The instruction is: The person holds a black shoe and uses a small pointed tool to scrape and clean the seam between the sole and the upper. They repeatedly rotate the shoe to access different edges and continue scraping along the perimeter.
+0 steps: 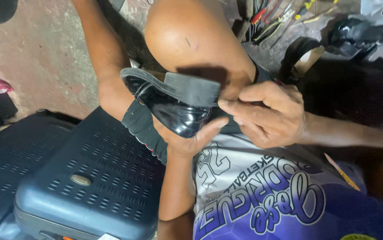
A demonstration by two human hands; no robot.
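Left hand [187, 138] cupping glossy black shoe [173, 100] from below, right hand [267, 115] pinching its heel end, against raised knee [191, 35].

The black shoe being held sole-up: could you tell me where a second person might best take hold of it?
Probably the toe end of the black shoe, approached from the image's left. The left hand cups its glossy upper, the right hand pinches beside the heel, so only the toe projects free.
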